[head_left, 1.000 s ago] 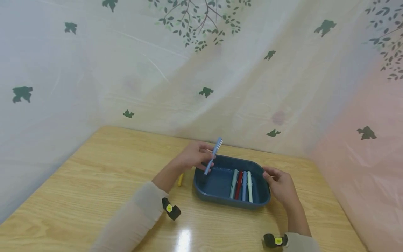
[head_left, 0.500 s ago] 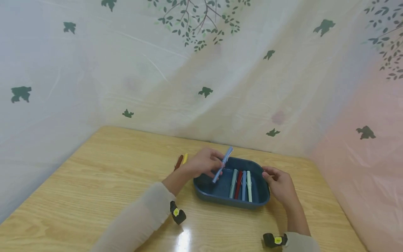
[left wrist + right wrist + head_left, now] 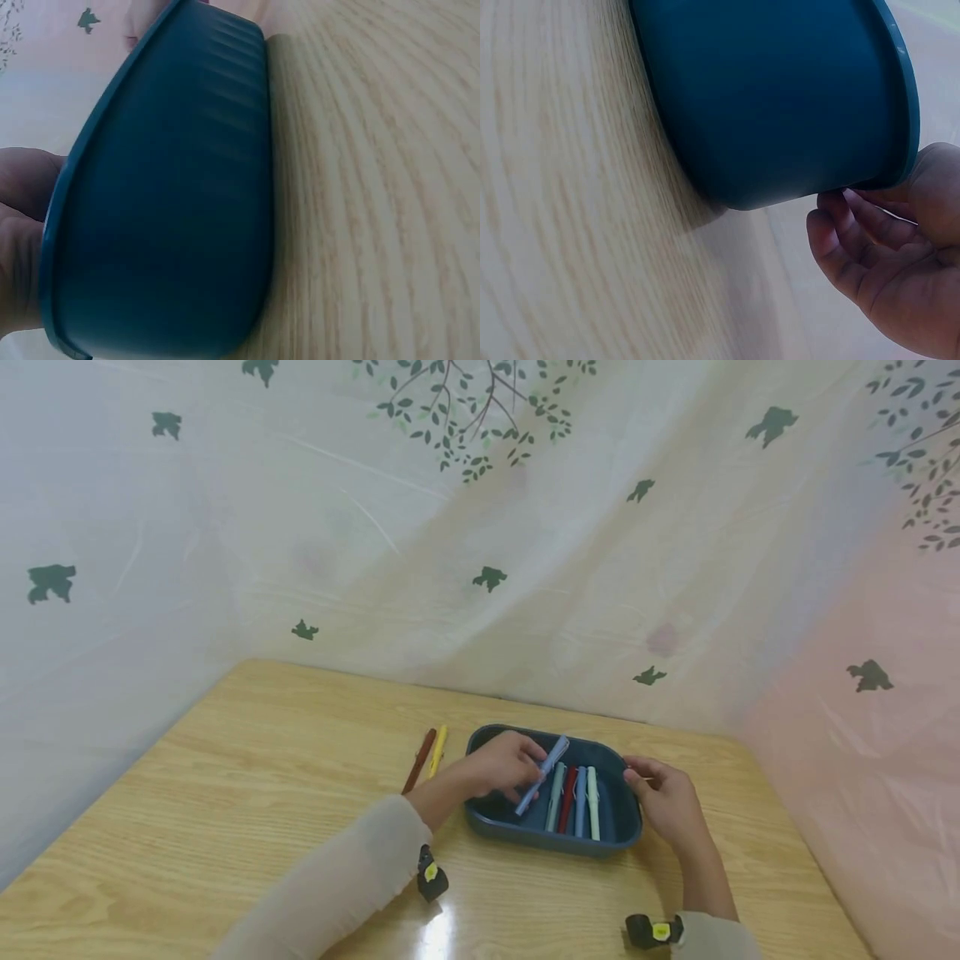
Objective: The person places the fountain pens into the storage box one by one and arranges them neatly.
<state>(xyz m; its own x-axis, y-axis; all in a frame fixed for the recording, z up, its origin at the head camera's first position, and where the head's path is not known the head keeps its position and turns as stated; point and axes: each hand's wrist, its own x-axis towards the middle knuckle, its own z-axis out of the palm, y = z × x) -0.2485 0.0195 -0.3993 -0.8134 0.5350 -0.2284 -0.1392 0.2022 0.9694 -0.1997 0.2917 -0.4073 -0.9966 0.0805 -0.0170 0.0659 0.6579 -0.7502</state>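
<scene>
left hand (image 3: 504, 766) pinches slanted blue pen (image 3: 554, 753), right hand (image 3: 667, 797) grips tray (image 3: 525, 837); best squared with the pen row (image 3: 569, 798) before release.

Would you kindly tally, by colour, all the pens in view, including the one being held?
Blue pens: 2, one held in the left hand
Grey-green pen: 1
Red pen: 1
Pale green pen: 1
Brown pen: 1
Yellow pen: 1
Total: 7
</scene>
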